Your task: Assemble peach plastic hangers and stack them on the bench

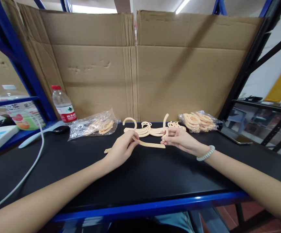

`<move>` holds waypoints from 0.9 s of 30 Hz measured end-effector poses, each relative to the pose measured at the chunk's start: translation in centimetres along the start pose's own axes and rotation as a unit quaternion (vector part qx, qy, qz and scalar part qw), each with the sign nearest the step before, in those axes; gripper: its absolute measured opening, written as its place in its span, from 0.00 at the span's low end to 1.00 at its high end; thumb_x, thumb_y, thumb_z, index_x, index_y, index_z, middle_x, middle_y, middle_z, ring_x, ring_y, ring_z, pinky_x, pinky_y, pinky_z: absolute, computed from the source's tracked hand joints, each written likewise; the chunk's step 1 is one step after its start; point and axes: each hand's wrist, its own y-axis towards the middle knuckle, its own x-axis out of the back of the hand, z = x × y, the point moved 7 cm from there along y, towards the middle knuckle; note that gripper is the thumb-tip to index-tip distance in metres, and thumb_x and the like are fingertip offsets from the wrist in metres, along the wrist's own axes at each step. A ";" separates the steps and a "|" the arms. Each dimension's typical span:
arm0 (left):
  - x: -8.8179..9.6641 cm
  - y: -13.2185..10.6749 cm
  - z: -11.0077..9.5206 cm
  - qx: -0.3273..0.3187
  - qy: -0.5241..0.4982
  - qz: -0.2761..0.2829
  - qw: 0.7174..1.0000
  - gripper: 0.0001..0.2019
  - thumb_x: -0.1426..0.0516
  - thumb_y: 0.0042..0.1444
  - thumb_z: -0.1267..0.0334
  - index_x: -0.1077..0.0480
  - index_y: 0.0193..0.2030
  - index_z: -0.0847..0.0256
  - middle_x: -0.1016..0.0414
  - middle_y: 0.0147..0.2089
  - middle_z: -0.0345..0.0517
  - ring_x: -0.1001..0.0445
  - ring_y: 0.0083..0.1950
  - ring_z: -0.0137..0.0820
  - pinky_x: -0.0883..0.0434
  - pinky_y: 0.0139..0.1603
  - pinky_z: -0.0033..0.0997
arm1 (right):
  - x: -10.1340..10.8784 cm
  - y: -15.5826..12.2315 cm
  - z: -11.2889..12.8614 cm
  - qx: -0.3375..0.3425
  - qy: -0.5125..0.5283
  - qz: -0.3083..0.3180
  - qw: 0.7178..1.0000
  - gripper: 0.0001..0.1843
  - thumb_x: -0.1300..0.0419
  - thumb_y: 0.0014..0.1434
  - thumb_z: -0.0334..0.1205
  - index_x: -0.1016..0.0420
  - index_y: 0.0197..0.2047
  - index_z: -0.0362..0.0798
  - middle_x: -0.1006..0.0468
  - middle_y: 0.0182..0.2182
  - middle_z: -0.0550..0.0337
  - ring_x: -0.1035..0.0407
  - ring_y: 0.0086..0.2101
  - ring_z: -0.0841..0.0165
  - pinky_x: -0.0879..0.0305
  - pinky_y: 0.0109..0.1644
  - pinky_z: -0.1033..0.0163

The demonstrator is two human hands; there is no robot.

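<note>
My left hand [122, 146] is closed around a cream plastic clothes hanger [152, 145], gripping it near its middle. The hanger's curved hook [131, 120] rises above my fingers, and its two arms reach out left and right, low over the black table. In my right hand [180, 139], thumb and fingers pinch a second cream hook [165, 121], its end pointing up. That hand is close to the right arm's tip; whether they touch I cannot tell. Behind both hands lie loose cream hanger arms [143, 132], more hooks [146, 124] and small parts [175, 125].
Clear bags of cream parts lie at the left [94, 126] and right [198, 121]. A red-capped water bottle [64, 105] stands at the back left. A white cable [37, 158] crosses the table's left side. Cardboard [94, 74] walls off the back; a phone-like slab [237, 137] lies right.
</note>
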 end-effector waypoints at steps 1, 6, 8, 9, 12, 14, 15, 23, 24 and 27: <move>0.0 0.0 0.0 0.002 -0.004 -0.002 1.000 0.01 0.50 0.59 0.68 0.39 0.37 0.60 0.33 0.33 0.41 0.35 0.33 0.29 0.37 0.35 0.29 | 0.0 0.0 -0.1 -0.002 0.001 0.004 1.000 0.15 0.29 0.44 0.34 0.28 0.35 0.43 0.23 0.30 0.60 0.26 0.33 0.71 0.29 0.43 0.64; -0.1 -0.1 0.1 0.003 -0.006 -0.009 1.000 0.03 0.51 0.59 0.70 0.39 0.36 0.60 0.33 0.33 0.41 0.34 0.34 0.30 0.36 0.36 0.30 | 0.7 0.2 -0.6 -0.023 -0.010 0.017 1.000 0.13 0.30 0.45 0.35 0.29 0.32 0.43 0.23 0.29 0.60 0.26 0.34 0.72 0.30 0.44 0.65; -0.1 -0.2 0.1 0.004 -0.002 -0.016 1.000 0.03 0.51 0.59 0.71 0.39 0.36 0.60 0.33 0.33 0.41 0.33 0.34 0.30 0.36 0.36 0.31 | 0.9 0.3 -0.9 -0.037 -0.009 0.026 0.999 0.12 0.30 0.46 0.34 0.29 0.32 0.43 0.23 0.30 0.60 0.27 0.35 0.72 0.31 0.46 0.65; 0.0 -0.2 0.1 0.004 0.000 -0.022 1.000 0.03 0.51 0.58 0.71 0.39 0.36 0.60 0.34 0.33 0.41 0.33 0.34 0.30 0.36 0.36 0.30 | 1.0 0.3 -1.1 -0.045 -0.003 0.034 0.998 0.12 0.30 0.46 0.34 0.29 0.31 0.42 0.24 0.31 0.60 0.27 0.36 0.72 0.31 0.46 0.65; 0.3 -0.2 0.0 0.004 0.004 -0.042 0.999 0.04 0.51 0.58 0.72 0.39 0.35 0.60 0.34 0.33 0.41 0.33 0.33 0.30 0.36 0.36 0.30 | 0.6 0.2 -1.5 -0.076 0.028 0.068 0.994 0.11 0.31 0.47 0.34 0.30 0.30 0.42 0.25 0.34 0.60 0.27 0.39 0.70 0.31 0.49 0.62; 0.4 -0.2 -0.1 0.000 0.004 -0.050 0.999 0.04 0.51 0.58 0.72 0.39 0.35 0.60 0.34 0.32 0.40 0.33 0.33 0.29 0.35 0.36 0.30 | 0.2 0.1 -1.8 -0.100 0.046 0.082 0.991 0.12 0.31 0.48 0.35 0.30 0.30 0.42 0.25 0.38 0.59 0.27 0.42 0.66 0.31 0.50 0.58; 0.4 -0.2 -0.2 -0.002 0.004 -0.051 0.999 0.04 0.51 0.58 0.72 0.39 0.36 0.60 0.34 0.33 0.40 0.33 0.33 0.29 0.35 0.36 0.30 | 0.1 0.0 -1.8 -0.110 0.050 0.086 0.989 0.12 0.31 0.48 0.36 0.31 0.30 0.42 0.25 0.39 0.58 0.27 0.43 0.64 0.31 0.51 0.57; 0.2 -0.5 -0.1 -0.021 0.012 -0.050 0.998 0.04 0.50 0.59 0.72 0.38 0.36 0.60 0.33 0.35 0.41 0.32 0.35 0.29 0.35 0.37 0.29 | -0.5 -0.3 -1.9 -0.132 0.026 0.104 0.985 0.13 0.33 0.53 0.40 0.31 0.35 0.41 0.23 0.36 0.53 0.26 0.44 0.60 0.33 0.54 0.55; 0.2 -0.5 -0.1 -0.025 0.013 -0.052 0.998 0.04 0.50 0.59 0.71 0.38 0.36 0.60 0.33 0.35 0.41 0.32 0.35 0.29 0.35 0.37 0.29 | -0.5 -0.3 -1.9 -0.135 0.024 0.105 0.985 0.13 0.34 0.53 0.40 0.32 0.35 0.41 0.22 0.35 0.52 0.26 0.44 0.61 0.33 0.54 0.56; 0.3 -0.5 -0.4 -0.040 0.016 -0.057 0.997 0.04 0.49 0.60 0.71 0.37 0.36 0.60 0.33 0.35 0.41 0.32 0.36 0.29 0.35 0.38 0.29 | -0.5 -0.3 -2.0 -0.134 0.022 0.104 0.985 0.14 0.33 0.52 0.40 0.31 0.34 0.41 0.22 0.33 0.53 0.25 0.41 0.63 0.31 0.51 0.59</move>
